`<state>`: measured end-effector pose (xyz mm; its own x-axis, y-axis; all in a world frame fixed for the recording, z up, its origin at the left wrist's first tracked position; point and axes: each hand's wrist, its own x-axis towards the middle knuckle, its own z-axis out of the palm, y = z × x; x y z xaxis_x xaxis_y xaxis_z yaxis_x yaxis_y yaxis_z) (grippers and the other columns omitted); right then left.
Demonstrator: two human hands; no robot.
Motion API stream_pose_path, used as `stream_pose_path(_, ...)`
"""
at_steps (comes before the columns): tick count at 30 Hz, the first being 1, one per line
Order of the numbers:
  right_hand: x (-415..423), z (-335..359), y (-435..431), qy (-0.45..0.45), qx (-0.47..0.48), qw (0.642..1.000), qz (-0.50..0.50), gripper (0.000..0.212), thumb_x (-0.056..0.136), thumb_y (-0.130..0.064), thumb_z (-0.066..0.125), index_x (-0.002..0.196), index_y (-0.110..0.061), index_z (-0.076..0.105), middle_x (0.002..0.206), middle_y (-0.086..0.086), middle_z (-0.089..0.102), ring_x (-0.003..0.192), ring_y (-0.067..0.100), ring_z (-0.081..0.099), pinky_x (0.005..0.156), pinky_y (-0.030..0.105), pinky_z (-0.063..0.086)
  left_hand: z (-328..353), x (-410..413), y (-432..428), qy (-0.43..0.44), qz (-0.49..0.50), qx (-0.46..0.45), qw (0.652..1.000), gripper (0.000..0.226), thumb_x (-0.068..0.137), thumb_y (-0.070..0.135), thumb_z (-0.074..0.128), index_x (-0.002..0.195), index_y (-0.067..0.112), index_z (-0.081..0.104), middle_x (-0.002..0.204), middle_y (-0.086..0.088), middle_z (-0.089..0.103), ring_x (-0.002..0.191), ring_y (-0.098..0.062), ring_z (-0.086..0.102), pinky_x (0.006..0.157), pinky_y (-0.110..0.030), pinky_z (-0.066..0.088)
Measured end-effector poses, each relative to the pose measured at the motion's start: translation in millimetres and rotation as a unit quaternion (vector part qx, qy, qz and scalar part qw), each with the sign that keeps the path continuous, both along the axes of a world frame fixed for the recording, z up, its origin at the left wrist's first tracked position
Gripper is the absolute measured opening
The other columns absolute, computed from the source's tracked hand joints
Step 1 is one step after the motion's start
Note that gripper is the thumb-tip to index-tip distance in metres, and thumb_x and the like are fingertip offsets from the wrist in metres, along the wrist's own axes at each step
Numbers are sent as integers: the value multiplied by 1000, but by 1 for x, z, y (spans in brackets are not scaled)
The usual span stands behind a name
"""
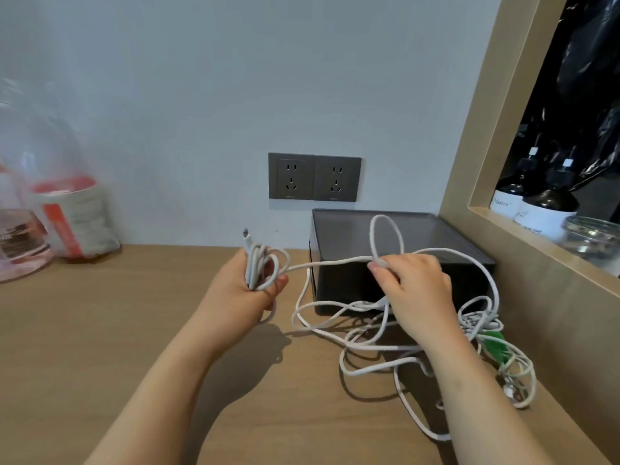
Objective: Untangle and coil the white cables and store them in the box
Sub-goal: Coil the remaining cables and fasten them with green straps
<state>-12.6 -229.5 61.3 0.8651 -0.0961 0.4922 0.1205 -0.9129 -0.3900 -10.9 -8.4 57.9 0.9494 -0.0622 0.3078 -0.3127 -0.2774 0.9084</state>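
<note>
My left hand (246,290) grips a small coil of white cable (260,266) with its plug end sticking up. A strand runs from it to my right hand (414,290), which pinches the cable in front of the dark grey box (342,236); a loop stands up above the fingers. The box sits against the wall, and I cannot tell whether a lid covers it. A loose tangle of white cables (375,344) sprawls on the wooden desk below and to the right of my right hand, with a green tie (495,347) caught in it.
Two dark wall sockets (314,177) sit above the box. A clear plastic bag with a red-and-white packet (72,216) stands at the far left. On the right a wood-framed niche (476,182) holds dark bottles and a glass jar (593,238).
</note>
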Motion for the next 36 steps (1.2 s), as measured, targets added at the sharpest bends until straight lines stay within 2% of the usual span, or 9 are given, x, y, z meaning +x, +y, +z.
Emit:
stream_pose_path(5, -9, 1, 3, 26, 179, 977, 112, 27, 92, -34, 52, 119, -38, 53, 103, -16, 52, 113, 8, 41, 92, 30, 36, -7, -1, -9, 13, 23, 88, 996, 17, 90, 14, 61, 95, 29, 57, 79, 5, 62, 70, -14, 59, 64, -28, 51)
stream_pose_path(8, -11, -3, 9, -77, 91, 991, 58, 20, 88, -39, 57, 108, -38, 54, 99, -29, 46, 105, -1, 33, 86, 24, 18, -7, -4, -15, 52, 7, 56, 997, 11, 91, 16, 60, 96, 25, 59, 84, 1, 66, 80, -16, 63, 68, -28, 53)
stream_pose_path(10, -12, -4, 13, -158, 34, 987, 12, 18, 89, -36, 56, 104, -29, 62, 99, -22, 53, 100, 3, 34, 75, 22, 13, -7, -5, -17, 103, -17, -10, 995, 12, 91, 7, 58, 95, 18, 60, 85, -6, 70, 84, -21, 69, 74, -32, 58)
stream_pose_path(14, -23, -3, 33, -319, 71, 932, 155, 16, 82, -7, 50, 87, -3, 65, 84, 5, 60, 83, 9, 47, 75, 14, 35, -7, -7, -20, 160, -64, -103, 980, 13, 90, -3, 56, 96, 9, 58, 79, -13, 66, 73, -22, 71, 62, -33, 59)
stream_pose_path(18, -24, -8, 48, -122, 84, 958, 244, 32, 89, -3, 45, 115, -13, 59, 109, -7, 55, 104, -4, 44, 90, 3, 31, -8, -7, -19, 157, -90, -102, 978, 10, 88, 0, 61, 93, 8, 56, 58, -4, 60, 52, -17, 59, 60, -33, 54)
stream_pose_path(21, -15, -13, 36, -42, 10, 983, 179, 41, 95, -7, 43, 133, -21, 48, 137, -9, 47, 135, 5, 28, 106, 16, 11, -5, -10, -20, 159, -115, -106, 975, 10, 89, -1, 59, 91, 7, 54, 51, -2, 56, 44, -13, 49, 51, -27, 49)
stream_pose_path(24, -10, -11, 26, -43, -51, 992, 103, 39, 96, -15, 44, 133, -25, 48, 142, -12, 43, 139, 5, 22, 109, 24, 11, 0, -13, -21, 138, -121, -111, 977, 6, 90, -1, 57, 92, 5, 56, 59, 0, 62, 43, -10, 44, 50, -26, 44)
stream_pose_path(31, -2, -14, 2, -119, -23, 990, -67, 27, 93, -14, 51, 117, -12, 62, 132, 4, 56, 133, 22, 39, 104, 42, 31, 9, -11, -7, 109, -82, -240, 961, 10, 90, -1, 53, 96, 6, 57, 59, -4, 55, 39, -8, 38, 41, -20, 40)
stream_pose_path(36, -4, -12, -22, -93, 55, 987, -122, 24, 92, -30, 52, 103, -15, 68, 113, 6, 62, 114, 29, 43, 92, 39, 31, 8, -4, 7, 63, -25, -308, 949, 9, 91, -1, 52, 93, 8, 55, 55, -2, 47, 37, -7, 37, 39, -19, 39)
